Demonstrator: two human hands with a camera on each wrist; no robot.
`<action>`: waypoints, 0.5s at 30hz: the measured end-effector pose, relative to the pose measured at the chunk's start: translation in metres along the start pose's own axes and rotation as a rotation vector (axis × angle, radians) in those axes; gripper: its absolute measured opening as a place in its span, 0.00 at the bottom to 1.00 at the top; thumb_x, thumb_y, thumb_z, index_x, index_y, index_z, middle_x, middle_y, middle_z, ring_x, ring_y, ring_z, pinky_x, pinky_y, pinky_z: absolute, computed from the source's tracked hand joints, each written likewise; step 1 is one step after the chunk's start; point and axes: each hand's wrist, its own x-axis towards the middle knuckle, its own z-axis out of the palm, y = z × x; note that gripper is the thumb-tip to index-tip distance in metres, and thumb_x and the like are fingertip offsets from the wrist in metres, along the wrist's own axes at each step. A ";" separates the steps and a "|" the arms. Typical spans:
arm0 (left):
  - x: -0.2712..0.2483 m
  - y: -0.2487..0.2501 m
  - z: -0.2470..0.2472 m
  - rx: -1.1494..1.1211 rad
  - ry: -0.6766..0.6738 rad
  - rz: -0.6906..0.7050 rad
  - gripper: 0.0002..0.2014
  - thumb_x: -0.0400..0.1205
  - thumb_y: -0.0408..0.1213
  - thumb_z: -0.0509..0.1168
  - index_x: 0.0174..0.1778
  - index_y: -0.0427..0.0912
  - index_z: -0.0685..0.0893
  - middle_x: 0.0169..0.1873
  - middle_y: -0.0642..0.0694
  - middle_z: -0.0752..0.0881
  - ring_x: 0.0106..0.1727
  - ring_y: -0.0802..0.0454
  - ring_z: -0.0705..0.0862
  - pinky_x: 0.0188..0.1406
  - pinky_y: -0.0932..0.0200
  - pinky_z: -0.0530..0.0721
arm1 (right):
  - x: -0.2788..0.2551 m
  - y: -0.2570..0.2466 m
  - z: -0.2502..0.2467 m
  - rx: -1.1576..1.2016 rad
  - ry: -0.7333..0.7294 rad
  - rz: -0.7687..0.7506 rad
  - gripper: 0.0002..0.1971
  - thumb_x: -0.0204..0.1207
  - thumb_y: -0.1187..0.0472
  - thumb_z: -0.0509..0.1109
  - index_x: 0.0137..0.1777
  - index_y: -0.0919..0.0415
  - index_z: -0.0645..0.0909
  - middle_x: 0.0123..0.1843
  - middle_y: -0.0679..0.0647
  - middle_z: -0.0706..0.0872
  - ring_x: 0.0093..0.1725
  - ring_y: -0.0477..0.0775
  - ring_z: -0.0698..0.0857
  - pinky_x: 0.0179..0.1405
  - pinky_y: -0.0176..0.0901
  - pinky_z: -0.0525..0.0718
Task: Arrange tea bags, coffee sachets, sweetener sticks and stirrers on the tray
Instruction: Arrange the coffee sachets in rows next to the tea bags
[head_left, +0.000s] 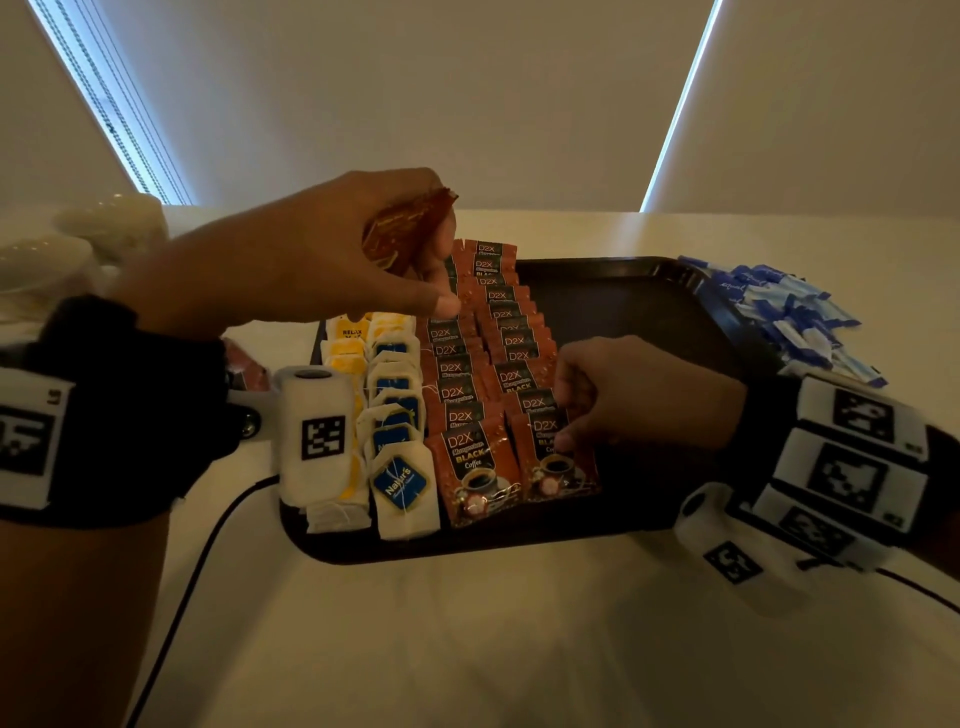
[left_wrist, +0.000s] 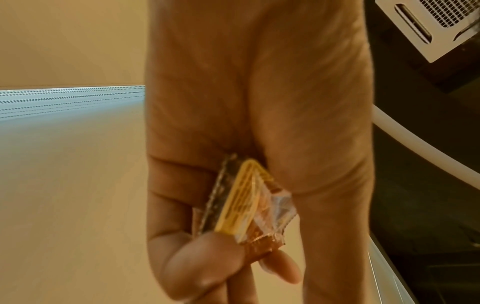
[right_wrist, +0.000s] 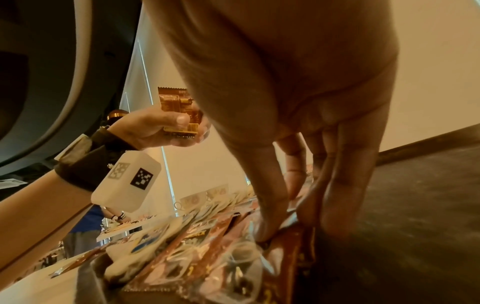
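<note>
Handling: the coffee sachets (head_left: 496, 374) are looking light, thin, crinkly and slick, so I judge a pinch across a sealed edge is working best
Left hand: the left hand (head_left: 332, 254) is hovering at 11 o'clock over the tray (head_left: 623, 306), fingers curling tight round spare sachets (left_wrist: 241, 205) with the thumb pressing them in
Right hand: the right hand (head_left: 639, 395) is lying at 4 o'clock of the sachet rows, fingertips (right_wrist: 267, 232) nearly together, pinching the top edge of the front sachet (head_left: 558, 457) in the right row
Where things are: 2 sachet rows are overlapping down the tray's middle; tea bags (head_left: 397, 415) are filling the 9 o'clock side
Waiting: blue sweetener sticks (head_left: 784, 317) are lying heaped off the tray at 2 o'clock
</note>
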 end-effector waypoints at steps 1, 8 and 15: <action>0.000 0.000 0.000 0.002 -0.002 -0.002 0.14 0.67 0.40 0.73 0.44 0.46 0.77 0.41 0.44 0.87 0.37 0.61 0.86 0.24 0.70 0.79 | 0.001 0.000 0.000 -0.012 -0.002 0.004 0.17 0.67 0.58 0.79 0.51 0.57 0.76 0.42 0.44 0.76 0.39 0.41 0.77 0.34 0.30 0.76; 0.002 0.000 0.001 0.003 -0.022 0.015 0.13 0.69 0.36 0.73 0.45 0.44 0.77 0.40 0.46 0.85 0.35 0.65 0.85 0.25 0.74 0.78 | 0.009 -0.005 -0.002 -0.083 -0.001 0.023 0.16 0.69 0.57 0.77 0.51 0.57 0.74 0.40 0.44 0.75 0.37 0.41 0.75 0.32 0.30 0.73; 0.002 -0.003 0.000 0.011 -0.034 0.021 0.13 0.69 0.37 0.73 0.45 0.44 0.78 0.38 0.49 0.84 0.34 0.65 0.84 0.25 0.73 0.78 | 0.013 -0.004 -0.004 -0.076 -0.008 0.027 0.16 0.70 0.57 0.76 0.53 0.57 0.74 0.41 0.43 0.74 0.37 0.41 0.75 0.30 0.30 0.74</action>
